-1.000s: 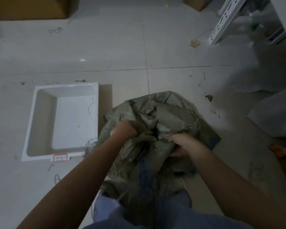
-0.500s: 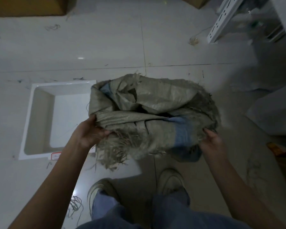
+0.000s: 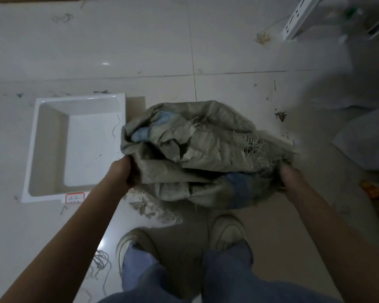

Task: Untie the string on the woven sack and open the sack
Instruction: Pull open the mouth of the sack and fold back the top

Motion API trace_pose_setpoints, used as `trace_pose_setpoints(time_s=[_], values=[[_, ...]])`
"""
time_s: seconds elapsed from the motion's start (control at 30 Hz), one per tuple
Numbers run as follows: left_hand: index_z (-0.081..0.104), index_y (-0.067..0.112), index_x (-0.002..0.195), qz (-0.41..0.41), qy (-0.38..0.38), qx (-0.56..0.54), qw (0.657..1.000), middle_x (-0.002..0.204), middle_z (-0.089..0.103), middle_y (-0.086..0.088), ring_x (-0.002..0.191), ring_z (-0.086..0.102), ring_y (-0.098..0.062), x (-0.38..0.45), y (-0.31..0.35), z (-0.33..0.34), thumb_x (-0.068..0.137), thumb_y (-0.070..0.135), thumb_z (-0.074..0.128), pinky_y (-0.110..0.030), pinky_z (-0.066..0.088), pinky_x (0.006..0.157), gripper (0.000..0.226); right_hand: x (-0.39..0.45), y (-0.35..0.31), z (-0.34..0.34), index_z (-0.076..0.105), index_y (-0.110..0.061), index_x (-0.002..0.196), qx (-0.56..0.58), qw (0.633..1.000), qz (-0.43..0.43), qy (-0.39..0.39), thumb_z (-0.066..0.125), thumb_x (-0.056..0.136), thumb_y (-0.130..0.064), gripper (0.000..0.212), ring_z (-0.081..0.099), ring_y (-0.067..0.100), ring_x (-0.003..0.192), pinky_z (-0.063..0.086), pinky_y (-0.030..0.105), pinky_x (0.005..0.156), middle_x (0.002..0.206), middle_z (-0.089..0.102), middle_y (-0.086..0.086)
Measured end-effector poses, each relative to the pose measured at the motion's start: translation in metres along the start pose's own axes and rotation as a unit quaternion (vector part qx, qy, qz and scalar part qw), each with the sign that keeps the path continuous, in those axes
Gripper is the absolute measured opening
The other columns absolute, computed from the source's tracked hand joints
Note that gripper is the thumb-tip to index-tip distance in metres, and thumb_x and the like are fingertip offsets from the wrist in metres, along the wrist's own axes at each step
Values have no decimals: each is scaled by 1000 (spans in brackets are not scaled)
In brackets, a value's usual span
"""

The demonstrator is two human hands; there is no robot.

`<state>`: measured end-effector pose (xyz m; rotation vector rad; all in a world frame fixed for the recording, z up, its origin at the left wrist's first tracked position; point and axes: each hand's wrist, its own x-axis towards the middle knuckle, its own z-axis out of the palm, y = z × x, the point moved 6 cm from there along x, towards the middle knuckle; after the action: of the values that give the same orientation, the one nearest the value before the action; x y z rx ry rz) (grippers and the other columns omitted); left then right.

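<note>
A grey-green woven sack (image 3: 206, 149) with blue stripes hangs crumpled in front of me above the floor. Its mouth gapes in dark folds near the middle, and its right side is frayed into loose fibres. My left hand (image 3: 122, 171) grips the sack's left edge. My right hand (image 3: 290, 178) grips its frayed right edge. A tangle of loose string (image 3: 101, 262) lies on the floor beside my left shoe. No string shows around the sack itself.
A white rectangular tray (image 3: 50, 147) sits on the tiled floor to the left, with a red-framed label on its near rim. My two shoes (image 3: 227, 232) stand below the sack. A white metal rack (image 3: 300, 18) is at the back right, a pale bag (image 3: 365, 138) at the right.
My hands have moved apart from the sack's bunched middle to its left and right edges, and the sack has risen off my legs and spread wide. My shoes have come into view.
</note>
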<state>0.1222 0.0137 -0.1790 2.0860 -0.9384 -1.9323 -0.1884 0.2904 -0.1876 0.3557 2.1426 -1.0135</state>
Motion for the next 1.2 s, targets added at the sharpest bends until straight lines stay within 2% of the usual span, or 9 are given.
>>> trace_pose_setpoints(time_s=[0.1, 0.23, 0.33, 0.43, 0.6, 0.77, 0.9, 1.03, 1.2], values=[[28, -9, 138, 166, 147, 266, 938, 141, 35, -26, 124, 44, -43, -25, 27, -14, 87, 14, 52, -46, 41, 100, 61, -33, -56, -35, 59, 2, 100, -206, 908, -288, 225, 56, 80, -31, 39, 57, 32, 101, 42, 38, 82, 100, 58, 22], [23, -5, 144, 549, 191, 476, 660, 149, 26, -30, 141, 23, -43, -115, 73, 35, 78, 14, 64, -50, 20, 116, 80, -100, -95, 38, 33, -7, 141, -385, 788, -480, 16, 73, 65, -50, 95, 33, 32, 135, 29, 44, 111, 144, 38, 18], [3, 5, 150, 532, 125, 662, 513, 157, 4, -26, 146, -1, -40, -97, 63, 84, 72, 56, 63, -55, 3, 118, 111, -100, -86, 98, 3, -16, 151, -576, 689, -437, -53, 69, 67, -62, 117, 8, 28, 147, 11, 51, 118, 159, 11, 12], [-10, 8, 150, 459, 120, 744, 470, 158, -3, -25, 146, -4, -42, -57, 57, 97, 75, 66, 58, -57, 2, 117, 117, -81, -86, 118, 31, -12, 143, -553, 709, -431, -75, 61, 85, -36, 69, 44, 29, 129, 33, 43, 108, 138, 48, 13], [26, 4, 144, 447, 79, 699, 552, 143, 41, -22, 133, 38, -37, -19, 69, 79, 84, 37, 62, -49, 24, 113, 77, -55, -93, 111, 60, -14, 121, -323, 863, -281, -269, 53, 94, -17, 28, 57, 16, 103, 46, 20, 79, 115, 62, 1], [65, 9, 108, 408, -99, 478, 771, 99, 66, -7, 89, 60, -19, -13, 92, 64, 83, 20, 69, -20, 45, 76, 28, -26, -103, 96, 56, -19, 126, -221, 903, -159, -332, 65, 86, -32, 43, 59, 1, 87, 47, 7, 69, 122, 61, -1], [65, 18, 78, 345, -131, 351, 861, 73, 62, 8, 63, 58, 5, -5, 103, 60, 73, 25, 78, 2, 43, 57, 16, -14, -110, 105, 44, -25, 140, -353, 857, -110, -358, 48, 72, -71, 83, 57, 15, 111, 44, 23, 94, 134, 53, 0], [69, 15, 84, 173, -177, 252, 936, 73, 73, 5, 71, 70, -5, 8, 88, 66, 83, 34, 66, -18, 53, 63, 19, 4, -113, 120, 20, -26, 150, -449, 831, -21, -328, 36, 47, -94, 125, 41, 25, 132, 30, 39, 113, 151, 32, 3], [62, 11, 91, 71, -118, 350, 927, 104, 64, -16, 78, 58, -23, 14, 63, 78, 81, 31, 63, -24, 45, 65, 22, -11, -154, 144, 51, -1, 127, -650, 662, -371, -4, 47, 95, -18, 37, 51, 35, 119, 39, 41, 97, 131, 53, 21]])
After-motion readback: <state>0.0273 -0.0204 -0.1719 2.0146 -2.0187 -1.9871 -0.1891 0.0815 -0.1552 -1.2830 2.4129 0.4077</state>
